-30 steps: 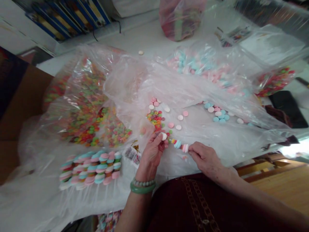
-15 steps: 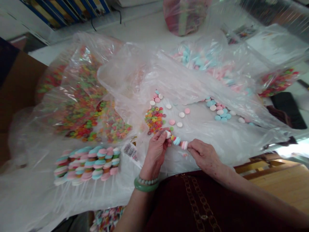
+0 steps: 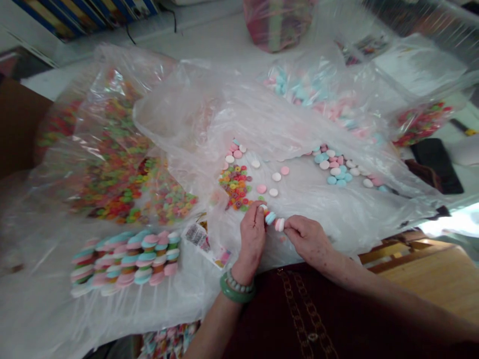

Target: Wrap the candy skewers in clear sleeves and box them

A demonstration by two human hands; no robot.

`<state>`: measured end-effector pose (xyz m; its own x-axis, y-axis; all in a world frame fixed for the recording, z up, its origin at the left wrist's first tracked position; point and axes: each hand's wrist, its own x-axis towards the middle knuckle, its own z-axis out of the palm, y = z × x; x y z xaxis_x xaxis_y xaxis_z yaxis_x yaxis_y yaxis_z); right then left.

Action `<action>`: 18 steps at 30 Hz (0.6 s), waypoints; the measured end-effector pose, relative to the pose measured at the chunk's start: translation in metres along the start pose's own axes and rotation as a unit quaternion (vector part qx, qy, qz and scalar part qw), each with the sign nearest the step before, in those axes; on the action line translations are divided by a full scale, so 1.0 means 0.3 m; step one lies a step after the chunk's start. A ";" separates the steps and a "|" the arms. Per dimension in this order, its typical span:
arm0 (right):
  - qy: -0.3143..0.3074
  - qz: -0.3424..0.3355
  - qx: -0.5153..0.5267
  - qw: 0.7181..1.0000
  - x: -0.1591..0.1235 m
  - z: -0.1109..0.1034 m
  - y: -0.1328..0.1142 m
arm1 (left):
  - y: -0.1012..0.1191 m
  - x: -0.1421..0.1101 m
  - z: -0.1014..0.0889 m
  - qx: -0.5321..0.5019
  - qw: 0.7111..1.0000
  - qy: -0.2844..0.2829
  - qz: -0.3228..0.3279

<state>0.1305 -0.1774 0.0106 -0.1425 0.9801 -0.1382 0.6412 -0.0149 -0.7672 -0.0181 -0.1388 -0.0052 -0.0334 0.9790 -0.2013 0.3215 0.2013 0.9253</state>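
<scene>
Between my hands runs a short candy skewer (image 3: 270, 218) with pale blue, pink, white and coloured ring pieces. My left hand (image 3: 253, 232) is closed on its left end, fingers and thumb pressed together. At its right end my right hand (image 3: 305, 237) pinches the stick, which the fingers mostly hide. Just beyond my left hand is a pile of small fruit-coloured candy rings (image 3: 235, 185). Loose pink and white candy discs (image 3: 276, 176) lie behind the skewer. To the left, several finished candy skewers (image 3: 127, 259) lie side by side, their white sticks toward me.
A large clear bag of candy rings (image 3: 119, 164) covers the left side. Behind is a bag of pastel discs (image 3: 310, 89), with a spilled heap of discs (image 3: 337, 169) before it. A printed label (image 3: 204, 243) lies left of my hand; a black phone (image 3: 437, 164) is far right.
My left hand has moved slightly right, nearer my right hand, and turned more upright. It covers more of the skewer's left end. The view has shifted a little.
</scene>
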 end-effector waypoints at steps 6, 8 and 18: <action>0.019 0.047 0.022 0.998 0.040 0.017 0.004 | 0.003 -0.001 0.011 0.015 1.000 0.009 0.016; 0.020 0.056 0.037 0.998 0.048 0.026 0.000 | 0.005 -0.003 0.019 0.021 0.999 0.027 0.016; 0.014 0.121 0.137 0.983 -0.007 0.018 -0.021 | 0.032 -0.056 0.013 -0.060 0.998 0.024 0.012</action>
<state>0.1226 -0.1806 0.0125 0.0120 0.9464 -0.3227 0.4265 -0.2967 -0.8544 -0.0108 -0.1533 0.0058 -0.0732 0.9833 -0.1667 0.2074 0.1785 0.9618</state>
